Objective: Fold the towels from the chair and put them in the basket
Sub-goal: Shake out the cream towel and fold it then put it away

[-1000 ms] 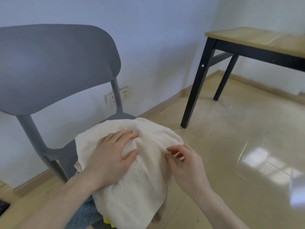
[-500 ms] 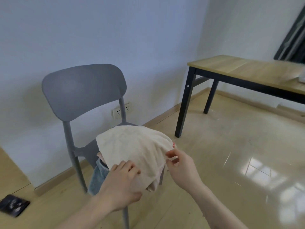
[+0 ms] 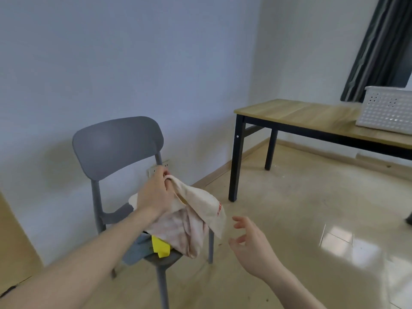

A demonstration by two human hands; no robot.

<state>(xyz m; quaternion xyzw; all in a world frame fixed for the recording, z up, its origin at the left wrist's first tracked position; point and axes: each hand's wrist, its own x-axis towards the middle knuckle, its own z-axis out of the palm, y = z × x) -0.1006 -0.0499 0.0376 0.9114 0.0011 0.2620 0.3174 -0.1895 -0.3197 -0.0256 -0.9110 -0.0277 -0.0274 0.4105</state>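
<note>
One limp cream towel (image 3: 196, 210), crumpled

basket (image 3: 388, 112) cut by right edge, chair (image 3: 116, 146) seat hidden under towels (image 3: 196, 217), red print unreadable

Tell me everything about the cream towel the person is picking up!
The cream towel looks soft and a bit crumpled, like terry cloth. It has small red writing near one edge and a pinkish blotchy look on its underside. The left hand pinches one bunched end and holds it up, so the rest hangs loosely over the gray chair seat. Its lower folds drape onto a yellow cloth and a blue-gray cloth. The right hand is open beside it, not touching.
</note>
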